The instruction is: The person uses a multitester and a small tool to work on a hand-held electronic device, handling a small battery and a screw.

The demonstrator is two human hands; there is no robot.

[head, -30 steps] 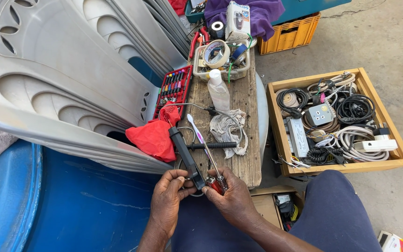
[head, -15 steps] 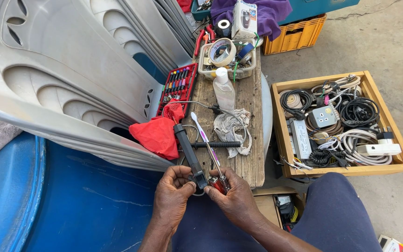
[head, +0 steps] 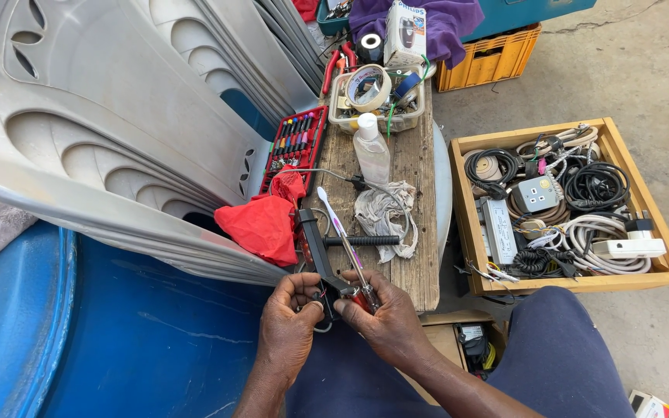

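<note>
A wooden crate (head: 466,224) on the floor at the right holds coiled black and white cables (head: 596,186), a grey socket plate (head: 536,193) and a white power strip (head: 629,248). At the far end of the wooden tabletop (head: 412,166), a clear plastic tub (head: 338,116) carries a roll of tape (head: 368,87); beside it lies an open red case of small screwdrivers (head: 294,143).

Both hands meet just off the near edge of the tabletop, over the person's lap. The left hand (head: 292,325) cups the black device (head: 320,251) from below, fingers curled around its lower end. The right hand (head: 385,317) pinches the red handle of a screwdriver (head: 348,251) between thumb and fingers, its shaft slanting up over the device.

Close around them lie a red cloth (head: 261,224), a crumpled grey rag (head: 385,217) and a white squeeze bottle (head: 371,151). Stacked grey plastic chairs (head: 102,131) crowd the left, above a blue drum (head: 118,340).
</note>
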